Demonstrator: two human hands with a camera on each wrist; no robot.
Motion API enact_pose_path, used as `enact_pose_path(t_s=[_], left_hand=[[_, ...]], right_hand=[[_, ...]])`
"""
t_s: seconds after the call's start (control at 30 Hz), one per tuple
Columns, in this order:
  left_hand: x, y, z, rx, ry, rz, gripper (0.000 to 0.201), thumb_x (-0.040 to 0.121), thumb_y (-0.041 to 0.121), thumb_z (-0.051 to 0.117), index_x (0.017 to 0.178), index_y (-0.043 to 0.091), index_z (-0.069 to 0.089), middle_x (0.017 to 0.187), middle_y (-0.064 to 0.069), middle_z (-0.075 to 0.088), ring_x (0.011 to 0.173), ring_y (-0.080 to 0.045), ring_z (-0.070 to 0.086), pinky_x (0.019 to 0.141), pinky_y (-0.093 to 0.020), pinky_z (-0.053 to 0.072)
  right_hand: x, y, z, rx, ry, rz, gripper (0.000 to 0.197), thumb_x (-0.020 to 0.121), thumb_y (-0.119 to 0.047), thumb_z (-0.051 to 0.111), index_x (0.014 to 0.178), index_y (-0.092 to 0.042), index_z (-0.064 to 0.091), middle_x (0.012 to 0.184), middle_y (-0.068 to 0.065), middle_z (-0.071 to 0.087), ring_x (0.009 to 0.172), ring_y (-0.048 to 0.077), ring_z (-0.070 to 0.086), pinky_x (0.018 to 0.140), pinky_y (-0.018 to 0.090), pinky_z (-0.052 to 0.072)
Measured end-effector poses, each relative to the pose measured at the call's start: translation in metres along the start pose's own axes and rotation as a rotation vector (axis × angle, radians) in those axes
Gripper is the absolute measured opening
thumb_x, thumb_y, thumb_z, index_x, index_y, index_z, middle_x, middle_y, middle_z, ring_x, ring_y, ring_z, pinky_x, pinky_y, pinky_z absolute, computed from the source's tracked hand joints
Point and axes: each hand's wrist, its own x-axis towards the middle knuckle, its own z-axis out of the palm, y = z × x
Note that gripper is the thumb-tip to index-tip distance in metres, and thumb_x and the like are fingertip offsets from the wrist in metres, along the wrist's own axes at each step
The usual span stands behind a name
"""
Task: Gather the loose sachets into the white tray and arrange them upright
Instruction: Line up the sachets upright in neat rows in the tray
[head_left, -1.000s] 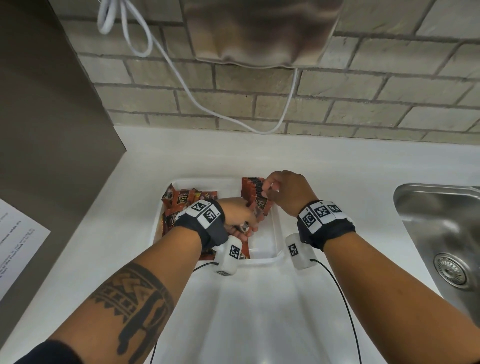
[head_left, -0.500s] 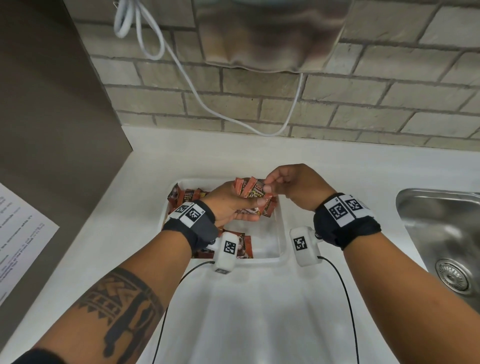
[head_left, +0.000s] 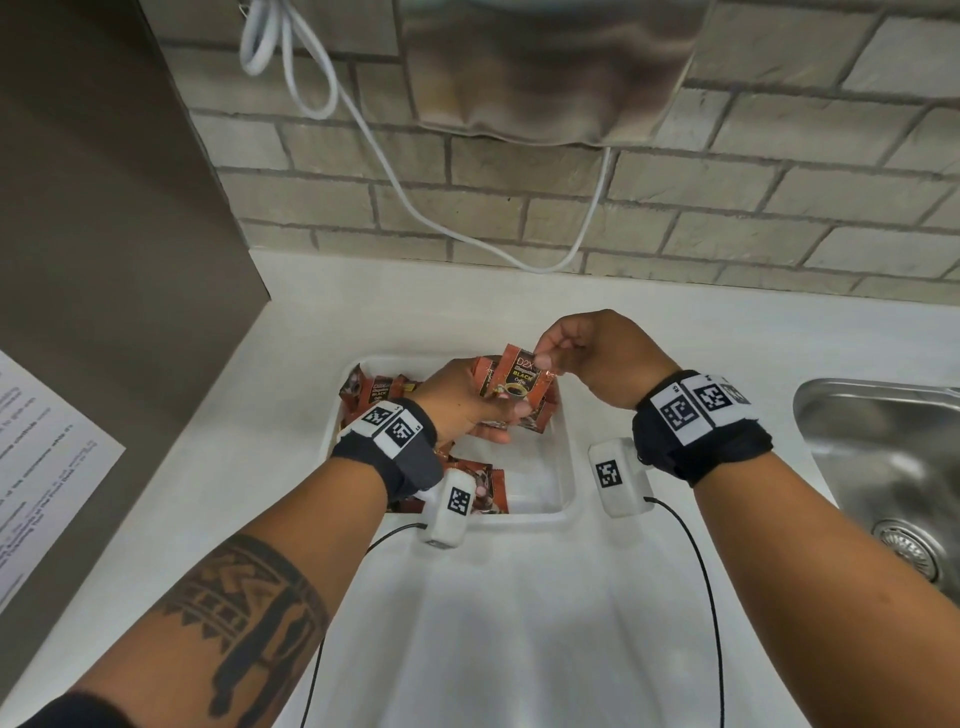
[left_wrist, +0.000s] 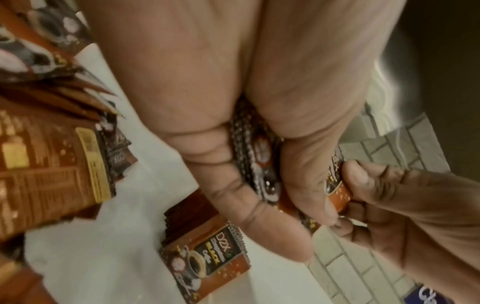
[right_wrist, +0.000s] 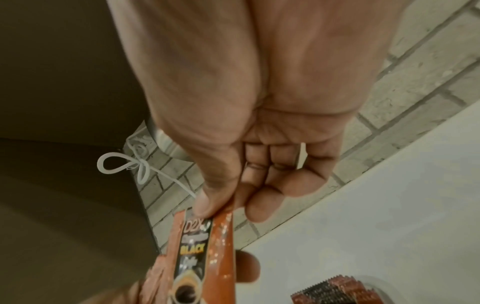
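Mid-task: our left hand (head_left: 467, 400) grips a stack of coffee sachets (head_left: 488, 384) above the white tray (head_left: 563, 467). Right hand (head_left: 587, 358) pinches the front sachet (head_left: 519, 379), other fingers curled. Loose sachets (head_left: 480, 486) lie flat at tray 6 o'clock; more lean at 10. White counter (head_left: 675, 332), steel sink (head_left: 883, 457) at 3, brick wall (head_left: 727, 208) at 12.

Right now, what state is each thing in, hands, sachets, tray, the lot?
Left hand: grips a bunch of sachets above the tray.
Right hand: pinches the top edge of the front sachet, which is upright with its label facing the camera.
Bunch of sachets: lifted, held together.
White tray: on the counter, partly filled.
Sachets in the tray: some stand at the far left; some lie flat at the near side.
Sink: dry, as far as visible.
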Motion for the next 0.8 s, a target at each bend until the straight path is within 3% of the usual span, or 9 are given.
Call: enact_pose_path(t_s=[0.1, 0.2, 0.23, 0.3, 0.4, 0.5, 0.63, 0.73, 0.8], left_hand=[[0.003, 0.0, -0.014, 0.363, -0.039, -0.091, 0.026, 0.085, 0.034, 0.078, 0.107, 0.024, 0.067, 0.088, -0.009, 0.072, 0.072, -0.017, 0.067, 0.073, -0.041, 0.063], [0.007, 0.0, -0.024, 0.787, -0.083, -0.288, 0.039, 0.09, 0.049, 0.067, 0.101, 0.012, 0.068, 0.065, -0.006, 0.064, 0.048, -0.018, 0.056, 0.055, -0.028, 0.054], [0.007, 0.002, -0.023, 0.898, -0.104, -0.324, 0.043, 0.09, 0.05, 0.064, 0.095, 0.007, 0.069, 0.062, -0.004, 0.063, 0.044, -0.017, 0.054, 0.052, -0.025, 0.049], [0.009, 0.006, -0.015, 1.031, -0.156, -0.337, 0.041, 0.092, 0.048, 0.062, 0.084, 0.007, 0.067, 0.062, -0.004, 0.061, 0.044, -0.017, 0.051, 0.052, -0.022, 0.044], [0.02, 0.006, 0.005, 1.032, -0.211, -0.348, 0.03, 0.095, 0.037, 0.062, 0.088, 0.008, 0.063, 0.063, -0.002, 0.055, 0.046, -0.015, 0.046, 0.046, -0.019, 0.038], [0.029, 0.003, 0.024, 1.072, -0.257, -0.351, 0.033, 0.093, 0.039, 0.064, 0.103, 0.007, 0.064, 0.07, -0.002, 0.057, 0.054, -0.015, 0.049, 0.05, -0.023, 0.039], [0.042, -0.002, 0.037, 1.086, -0.303, -0.373, 0.03, 0.093, 0.041, 0.064, 0.084, 0.013, 0.062, 0.064, 0.0, 0.058, 0.049, -0.015, 0.05, 0.052, -0.023, 0.042], [0.048, -0.004, 0.039, 1.06, -0.292, -0.409, 0.031, 0.092, 0.041, 0.065, 0.084, 0.012, 0.063, 0.063, 0.0, 0.06, 0.046, -0.014, 0.05, 0.051, -0.022, 0.042], [0.05, -0.003, 0.039, 1.046, -0.294, -0.422, 0.031, 0.093, 0.041, 0.064, 0.086, 0.011, 0.063, 0.065, -0.001, 0.061, 0.046, -0.015, 0.05, 0.05, -0.021, 0.041]], right_hand=[[-0.002, 0.007, -0.002, -0.093, 0.053, 0.016, 0.004, 0.089, -0.024, 0.073, 0.085, -0.026, 0.074, 0.083, -0.011, 0.068, 0.08, 0.006, 0.06, 0.072, 0.014, 0.044], [-0.002, 0.021, 0.003, -0.237, 0.04, 0.056, 0.004, 0.088, -0.027, 0.072, 0.086, -0.026, 0.076, 0.092, -0.01, 0.061, 0.086, 0.006, 0.055, 0.069, 0.014, 0.037], [-0.001, 0.026, 0.007, -0.264, 0.034, 0.069, 0.004, 0.087, -0.029, 0.073, 0.087, -0.027, 0.077, 0.093, -0.01, 0.058, 0.087, 0.006, 0.054, 0.069, 0.016, 0.036], [0.0, 0.031, 0.015, -0.256, 0.03, 0.093, 0.004, 0.086, -0.027, 0.074, 0.085, -0.026, 0.078, 0.087, -0.013, 0.055, 0.081, 0.002, 0.052, 0.064, 0.009, 0.035], [0.005, 0.037, 0.026, -0.249, 0.016, 0.133, 0.011, 0.084, -0.02, 0.075, 0.075, -0.026, 0.075, 0.078, -0.013, 0.057, 0.071, 0.0, 0.053, 0.054, 0.006, 0.037], [0.016, 0.045, 0.039, -0.246, 0.008, 0.162, 0.012, 0.079, -0.021, 0.074, 0.072, -0.03, 0.078, 0.088, -0.007, 0.068, 0.075, 0.007, 0.063, 0.058, 0.014, 0.042], [0.023, 0.05, 0.046, -0.311, -0.027, 0.186, 0.015, 0.073, -0.022, 0.075, 0.066, -0.035, 0.075, 0.088, -0.006, 0.068, 0.077, 0.011, 0.064, 0.064, 0.027, 0.054], [0.025, 0.051, 0.047, -0.361, -0.028, 0.16, 0.021, 0.077, -0.026, 0.072, 0.063, -0.04, 0.069, 0.094, -0.002, 0.062, 0.084, 0.016, 0.061, 0.073, 0.036, 0.057], [0.026, 0.053, 0.046, -0.375, -0.029, 0.147, 0.022, 0.079, -0.025, 0.071, 0.066, -0.041, 0.067, 0.098, -0.002, 0.058, 0.087, 0.016, 0.058, 0.076, 0.035, 0.056]])
